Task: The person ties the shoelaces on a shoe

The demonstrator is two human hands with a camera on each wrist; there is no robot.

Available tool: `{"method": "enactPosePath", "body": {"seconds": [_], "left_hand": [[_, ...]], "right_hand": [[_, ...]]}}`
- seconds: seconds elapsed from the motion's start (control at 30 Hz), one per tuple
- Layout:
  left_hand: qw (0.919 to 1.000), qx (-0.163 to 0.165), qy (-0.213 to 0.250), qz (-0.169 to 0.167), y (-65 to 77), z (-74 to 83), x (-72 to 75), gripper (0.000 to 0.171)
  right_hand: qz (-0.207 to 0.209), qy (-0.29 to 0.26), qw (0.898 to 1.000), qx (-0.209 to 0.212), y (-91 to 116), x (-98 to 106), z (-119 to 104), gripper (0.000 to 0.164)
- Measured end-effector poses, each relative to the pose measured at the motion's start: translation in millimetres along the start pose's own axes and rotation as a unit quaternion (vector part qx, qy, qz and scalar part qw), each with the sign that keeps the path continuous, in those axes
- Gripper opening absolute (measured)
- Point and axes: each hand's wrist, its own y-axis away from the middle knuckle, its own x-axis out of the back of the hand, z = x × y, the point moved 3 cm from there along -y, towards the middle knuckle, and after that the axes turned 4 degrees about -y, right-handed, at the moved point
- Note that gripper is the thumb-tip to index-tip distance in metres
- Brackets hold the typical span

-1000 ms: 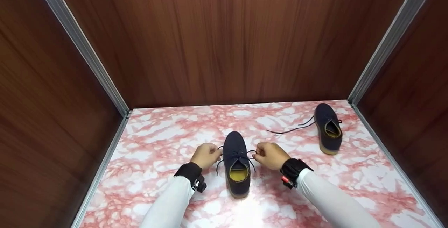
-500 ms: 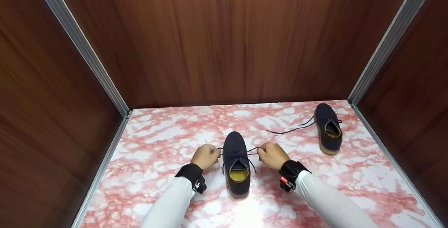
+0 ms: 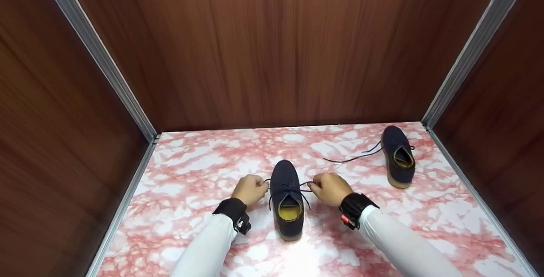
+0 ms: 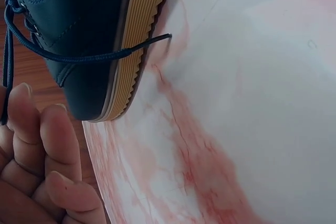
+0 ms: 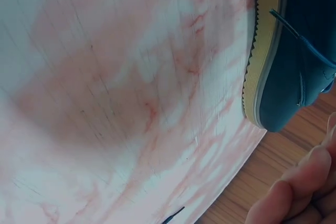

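A dark navy lace-up shoe [image 3: 285,173] with a tan ridged sole stands upright on the table, toe pointing away. My left hand [image 3: 250,190] is at its left side, pinching a loop of the shoelace [image 4: 7,72]. On the other side, my right hand [image 3: 329,188] holds a loop drawn out to the right, its fingertips out of sight in the right wrist view. The laces cross in a knot over the shoe's tongue. One loose lace end hangs down each side, the left one with a dark tip [image 4: 169,36].
A second navy shoe [image 3: 399,171] stands at the back right, its long untied lace [image 3: 352,158] trailing left across the red-and-white marbled table [image 3: 191,171]. Brown wood-grain panels [image 3: 272,47] with grey metal corner strips enclose the back and sides.
My right hand drew the loop outward to the right, then came back slightly toward the shoe. The loose lace end on the left hangs closer to the shoe than at first.
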Motion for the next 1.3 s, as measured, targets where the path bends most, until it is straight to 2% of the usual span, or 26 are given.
{"method": "enactPosePath", "body": {"seconds": [0.13, 0.27, 0.57, 0.77, 1.03, 1.3], "left_hand": [[0.9999, 0.009, 0.006, -0.004, 0.2, -1.2, -0.2, 0.035], [1.0, 0.005, 0.007, -0.002, 0.6, -2.3, -1.3, 0.037], [0.999, -0.019, -0.039, 0.008, 2.0, -4.5, -2.3, 0.038], [0.9975, -0.034, -0.061, 0.016, 4.5, -4.4, 0.1, 0.038], [0.9992, -0.019, -0.035, 0.01, 11.0, -17.5, 0.0, 0.036], [0.9998, -0.013, 0.01, -0.009, 11.5, -30.4, -9.6, 0.032]], "right_hand": [[0.0, -0.008, 1.0, -0.011, 0, -1, 3, 0.048], [0.003, -0.022, 0.999, -0.037, 0, -2, 7, 0.051], [0.0, -0.067, 0.995, -0.079, 1, -7, 16, 0.053], [0.007, -0.074, 0.992, -0.1, 0, -8, 20, 0.052], [0.016, -0.081, 0.992, -0.099, 2, -9, 25, 0.053], [0.002, -0.099, 0.989, -0.106, 6, -14, 33, 0.054]]}}
